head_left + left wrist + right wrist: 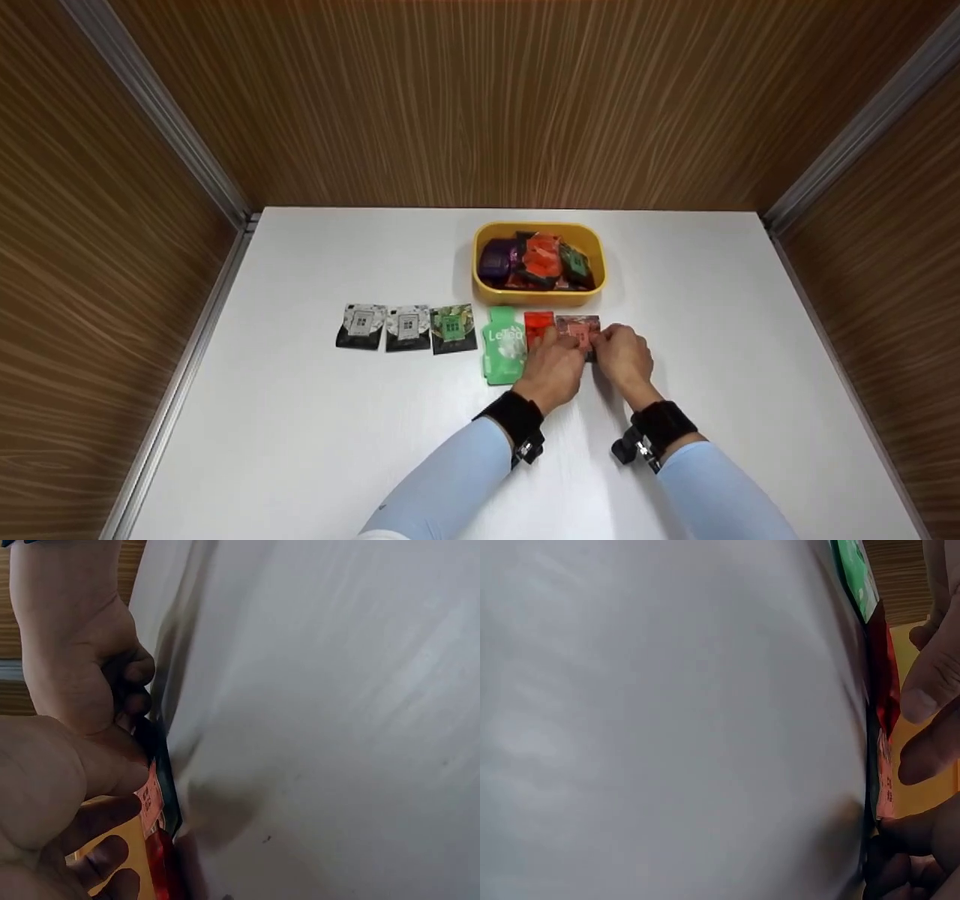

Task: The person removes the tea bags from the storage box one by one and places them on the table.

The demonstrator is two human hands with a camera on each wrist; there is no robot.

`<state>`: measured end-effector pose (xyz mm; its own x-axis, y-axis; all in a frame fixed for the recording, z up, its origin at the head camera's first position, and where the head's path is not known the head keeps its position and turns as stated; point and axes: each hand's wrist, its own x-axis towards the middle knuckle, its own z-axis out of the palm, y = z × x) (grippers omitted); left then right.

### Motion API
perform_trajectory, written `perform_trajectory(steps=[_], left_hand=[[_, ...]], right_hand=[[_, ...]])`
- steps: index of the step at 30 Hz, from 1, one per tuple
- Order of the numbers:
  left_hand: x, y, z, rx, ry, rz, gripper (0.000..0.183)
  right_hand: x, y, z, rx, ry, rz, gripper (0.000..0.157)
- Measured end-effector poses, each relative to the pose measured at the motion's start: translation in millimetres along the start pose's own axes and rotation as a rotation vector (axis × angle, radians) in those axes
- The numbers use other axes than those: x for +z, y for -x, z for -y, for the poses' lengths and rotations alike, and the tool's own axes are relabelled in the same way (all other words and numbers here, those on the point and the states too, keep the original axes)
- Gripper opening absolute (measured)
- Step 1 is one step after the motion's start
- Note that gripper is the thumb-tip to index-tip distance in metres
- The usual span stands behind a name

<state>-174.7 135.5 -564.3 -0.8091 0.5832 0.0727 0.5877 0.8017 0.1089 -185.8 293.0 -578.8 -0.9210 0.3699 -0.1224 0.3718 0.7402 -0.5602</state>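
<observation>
My right hand (626, 360) pinches the right edge of a dark tea sachet with a pink label (579, 324), which lies at the right end of a row on the white table. My left hand (555, 373) hovers low over its left part, with thumb and fingers (922, 701) spread apart around the label. Beneath the left fingers sits a red packet (538, 321), partly covered by them. Left of it lies a green tea pouch (504, 356) with white lettering. The right fingertips (900, 832) are curled at the sachet's edge.
Behind the row stands a yellow tub (540, 298) holding several sachets, among them an orange one (541, 259) and a purple one (495, 259). Further left lie two black-and-white sachets (361, 327) and a green-label sachet (453, 328). Wood-grain panels (480, 105) enclose the table.
</observation>
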Motion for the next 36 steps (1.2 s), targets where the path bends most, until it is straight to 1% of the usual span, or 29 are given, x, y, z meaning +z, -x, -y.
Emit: perform_trajectory(steps=[4,9,15,18,19,21,24,26,29,31,32,36], left_hand=[[2.7,0.8,1.4,-0.004,0.0,0.046,0.019],[3.3,1.2,3.2,0.012,-0.006,0.029,0.016],[2.8,0.0,4.9,0.007,0.03,0.065,0.017],[1.4,-1.2,7.1,0.006,0.05,0.06,0.021],[0.5,-1.6,8.2,0.006,0.062,0.053,0.024],[-1.8,-2.2,11.2,0.003,0.082,0.026,0.022],[-7.4,-4.2,18.6,0.003,0.117,-0.044,0.021],[-12.3,-5.8,24.9,-0.007,0.13,-0.097,0.021],[-21.9,-8.8,35.8,-0.04,0.18,-0.159,0.028],[-29.5,-11.8,44.3,-0.071,0.213,-0.187,0.031],[-33.4,-13.3,49.1,-0.086,0.232,-0.198,0.029],[-47.5,-20.8,68.4,-0.154,0.284,-0.21,0.026]], right_hand=[[1.5,0.8,-1.3,-0.01,0.022,-0.025,0.021],[1.9,0.2,-3.4,-0.033,0.017,-0.054,0.018],[2.5,-1.1,-2.4,-0.042,0.006,-0.069,0.024],[2.8,-1.5,-0.6,-0.044,-0.007,-0.086,0.024],[2.7,-1.8,0.2,-0.045,-0.012,-0.093,0.023],[1.9,-2.2,2.6,-0.051,-0.018,-0.107,0.022],[-2.1,-4.3,9.3,-0.075,-0.029,-0.126,0.022],[-6.8,-5.9,15.9,-0.11,-0.039,-0.141,0.024],[-14.9,-9.9,27.8,-0.191,-0.048,-0.174,0.024],[-19.7,-13.5,37.0,-0.261,-0.047,-0.198,0.024],[-21.7,-15.6,42.2,-0.293,-0.042,-0.206,0.024],[-27.6,-25.6,63.4,-0.393,-0.016,-0.209,0.024]])
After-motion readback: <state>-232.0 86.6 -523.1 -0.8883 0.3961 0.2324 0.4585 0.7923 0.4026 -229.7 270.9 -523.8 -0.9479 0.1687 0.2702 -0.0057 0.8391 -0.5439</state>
